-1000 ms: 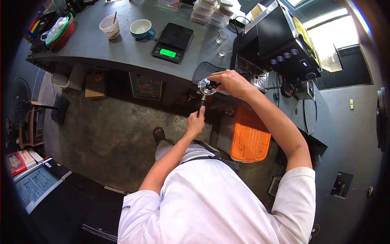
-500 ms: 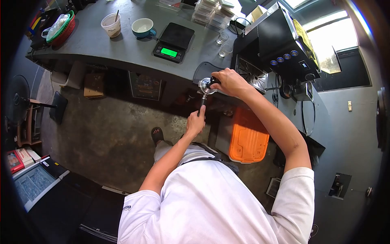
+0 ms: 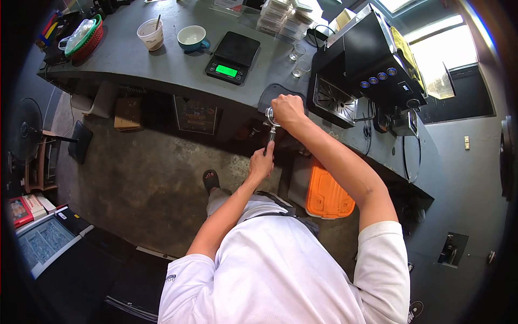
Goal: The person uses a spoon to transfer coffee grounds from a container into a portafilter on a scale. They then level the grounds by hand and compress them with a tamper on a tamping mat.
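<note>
My left hand [image 3: 261, 163] is closed around the dark handle of a portafilter [image 3: 272, 130], whose metal head rests at the counter's front edge. Over that head, my right hand [image 3: 289, 111] is closed on a tamper, which it now almost wholly covers. The inside of the portafilter basket is hidden by the hand. A dark tamping mat [image 3: 267, 98] lies on the counter just beyond. Farther back sits a black scale [image 3: 235, 54] with a lit green display.
An espresso machine [image 3: 367, 59] stands right of my hands, two small glasses [image 3: 300, 68] beside it. A blue cup [image 3: 192, 39] and a white tub with a stick [image 3: 150, 35] sit left of the scale. An orange-lidded bin [image 3: 327, 191] is below the counter.
My right hand has turned over the portafilter and moved slightly left, its elbow drawing inward. The tamper's black handle showed before and is now covered. My left hand keeps its hold.
</note>
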{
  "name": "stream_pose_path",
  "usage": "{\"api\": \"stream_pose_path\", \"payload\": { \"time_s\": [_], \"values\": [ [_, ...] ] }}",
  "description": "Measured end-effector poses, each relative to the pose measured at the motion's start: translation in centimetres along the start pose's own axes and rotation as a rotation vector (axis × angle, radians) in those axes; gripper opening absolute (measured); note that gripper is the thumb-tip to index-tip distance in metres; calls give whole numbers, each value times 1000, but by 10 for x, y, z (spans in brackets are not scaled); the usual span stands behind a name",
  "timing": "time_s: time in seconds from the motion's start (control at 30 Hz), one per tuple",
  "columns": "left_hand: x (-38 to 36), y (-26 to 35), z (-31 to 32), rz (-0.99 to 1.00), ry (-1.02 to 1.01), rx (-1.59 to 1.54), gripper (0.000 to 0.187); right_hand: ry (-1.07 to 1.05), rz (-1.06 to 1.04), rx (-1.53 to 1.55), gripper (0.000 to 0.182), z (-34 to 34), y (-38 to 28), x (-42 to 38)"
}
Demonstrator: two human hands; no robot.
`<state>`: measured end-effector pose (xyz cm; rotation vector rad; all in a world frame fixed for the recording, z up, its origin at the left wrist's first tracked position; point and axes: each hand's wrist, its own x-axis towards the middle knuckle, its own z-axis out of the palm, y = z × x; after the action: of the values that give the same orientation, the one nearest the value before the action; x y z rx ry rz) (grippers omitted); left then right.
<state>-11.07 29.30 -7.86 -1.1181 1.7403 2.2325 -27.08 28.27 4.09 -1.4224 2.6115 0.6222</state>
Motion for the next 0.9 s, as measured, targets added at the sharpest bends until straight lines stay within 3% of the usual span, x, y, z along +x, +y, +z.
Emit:
{"api": "stream_pose_path", "payload": {
  "time_s": [0.2, 0.63, 0.77, 0.9],
  "values": [
    [1, 0, -1, -27, 3, 28, 78, -88, 34, 31, 19, -6, 0, 5],
    [-2, 1, 2, 22, 26, -10, 64, 49, 102, 59, 19, 10, -11, 7],
    [6, -7, 6, 53, 41, 2, 63, 116, 91, 76, 7, 11, -13, 7],
    [11, -23, 11, 89, 81, 64, 61, 35, 31, 67, 9, 8, -12, 3]
  ]
}}
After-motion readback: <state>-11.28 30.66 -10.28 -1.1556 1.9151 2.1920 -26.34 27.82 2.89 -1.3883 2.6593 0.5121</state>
